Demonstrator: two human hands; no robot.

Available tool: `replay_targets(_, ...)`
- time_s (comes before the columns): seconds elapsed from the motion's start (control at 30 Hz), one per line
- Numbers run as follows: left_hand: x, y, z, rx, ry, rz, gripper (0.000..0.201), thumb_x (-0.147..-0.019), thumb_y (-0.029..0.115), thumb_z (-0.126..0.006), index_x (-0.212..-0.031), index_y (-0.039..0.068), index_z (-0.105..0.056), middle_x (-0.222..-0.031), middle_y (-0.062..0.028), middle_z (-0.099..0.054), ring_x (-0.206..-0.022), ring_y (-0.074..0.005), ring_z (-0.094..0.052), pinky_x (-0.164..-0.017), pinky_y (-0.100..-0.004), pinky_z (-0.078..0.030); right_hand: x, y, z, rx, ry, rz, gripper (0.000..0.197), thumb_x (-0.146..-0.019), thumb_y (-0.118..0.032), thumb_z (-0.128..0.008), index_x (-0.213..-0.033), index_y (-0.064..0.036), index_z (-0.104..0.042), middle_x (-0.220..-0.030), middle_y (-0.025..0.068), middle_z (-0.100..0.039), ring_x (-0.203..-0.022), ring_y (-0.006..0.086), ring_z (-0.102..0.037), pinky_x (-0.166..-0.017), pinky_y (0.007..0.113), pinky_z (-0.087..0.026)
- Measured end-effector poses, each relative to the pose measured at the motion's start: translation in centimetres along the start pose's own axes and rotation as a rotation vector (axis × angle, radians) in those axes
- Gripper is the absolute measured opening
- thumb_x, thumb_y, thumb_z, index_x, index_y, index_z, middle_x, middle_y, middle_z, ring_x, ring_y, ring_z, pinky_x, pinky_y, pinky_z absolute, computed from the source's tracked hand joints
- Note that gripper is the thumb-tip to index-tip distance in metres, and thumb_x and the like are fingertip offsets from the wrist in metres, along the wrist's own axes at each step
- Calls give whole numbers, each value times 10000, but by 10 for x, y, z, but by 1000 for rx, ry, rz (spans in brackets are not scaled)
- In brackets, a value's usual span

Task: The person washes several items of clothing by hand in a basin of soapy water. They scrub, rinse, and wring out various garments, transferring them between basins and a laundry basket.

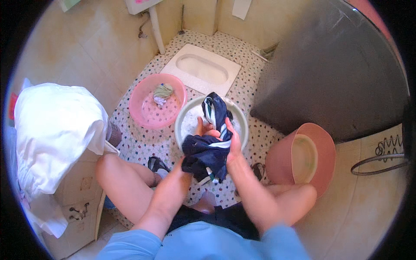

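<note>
The dark cloth (203, 152) hides part of the left hand (211, 132) and of the basin (245, 130); the right forearm (249, 186) partly covers a shoe (258, 170); the lower edge crops both sleeves (130, 247)

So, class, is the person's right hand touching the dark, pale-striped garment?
Touching: the head view shows the right hand against the dark, pale-striped garment, no gap between them.

Beige tiled walls (73, 56) surround a speckled floor (136, 144) and white squat toilet (202, 70).
</note>
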State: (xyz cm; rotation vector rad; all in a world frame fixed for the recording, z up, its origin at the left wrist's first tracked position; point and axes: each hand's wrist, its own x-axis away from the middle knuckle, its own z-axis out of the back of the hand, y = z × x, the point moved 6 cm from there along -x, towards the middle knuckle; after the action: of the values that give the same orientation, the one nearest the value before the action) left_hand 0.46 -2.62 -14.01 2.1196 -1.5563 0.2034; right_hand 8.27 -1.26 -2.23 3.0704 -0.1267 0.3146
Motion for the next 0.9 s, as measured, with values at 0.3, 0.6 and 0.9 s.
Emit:
replay_targets(0.3, 49, -14, -117, 311, -349, -121, 634, -877, 637, -502, -1152, 75, -600, -899, -62, -669, -761, -190, -659, -642, -314, -548, 30, 28, -16, -382, -74, 374, 602, -932, -586, -450, -1052, 0, -523, -703, 14, -511, -681, 184, -521, -745, 346, -456)
replay_targets(0.6, -28, 22, -93, -229, -195, 227, 236, -837, 295, -729, -880, 68, -677, -830, -78, -683, -689, -182, -656, -613, -320, -544, 38, -18, 14, 502, 509, -94, 438, -904, -478, -573, -899, -40, -583, -652, 17, -538, -523, 109, -505, -473, 191, -399)
replay_targets(0.9, -53, 51, -77, -1678, 330, -168, 395, -608, 201, -729, -947, -1, -702, -953, -191, -695, -898, -310, -675, -796, -376, -531, 5, -59, 35, 2010, 839, -147, 676, -725, -478, -632, -991, 143, -645, -1017, 303, -654, -990, 381, -647, -867, 401, -491)
